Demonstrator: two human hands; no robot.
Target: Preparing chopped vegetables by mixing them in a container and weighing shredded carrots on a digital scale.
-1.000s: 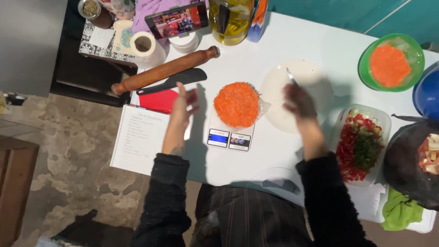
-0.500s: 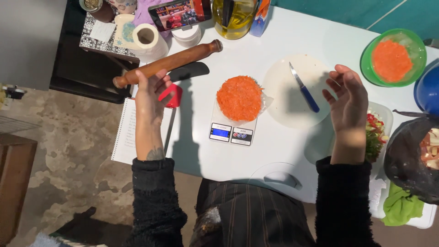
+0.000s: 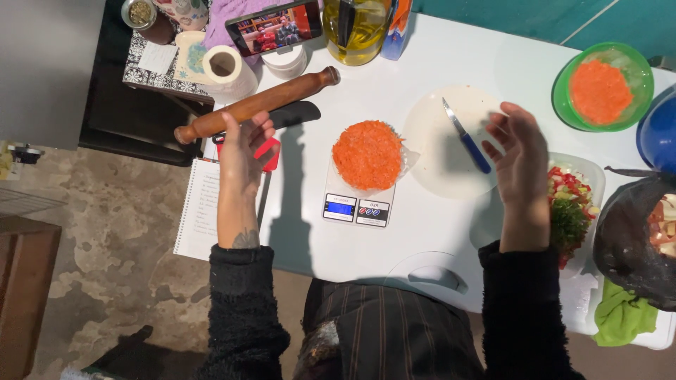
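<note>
Head view: the left hand (image 3: 243,151) hovers with fingers loosely spread over a red-handled tool (image 3: 271,151), just below the rolling pin (image 3: 257,105) — gripping nothing. The right hand (image 3: 521,151) is raised and empty, the blue knife (image 3: 466,135) just to its left on the white board (image 3: 429,141). Best to close squarely on the handle, clear of the pin.

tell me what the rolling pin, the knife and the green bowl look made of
Rolling pin: looks like wood, brown with a smooth, slightly glossy finish and turned handles. Knife: a pale, shiny blade that reads as metal, and a blue handle that is probably plastic. Green bowl: likely plastic, going by its bright, even, slightly translucent green rim.
</note>
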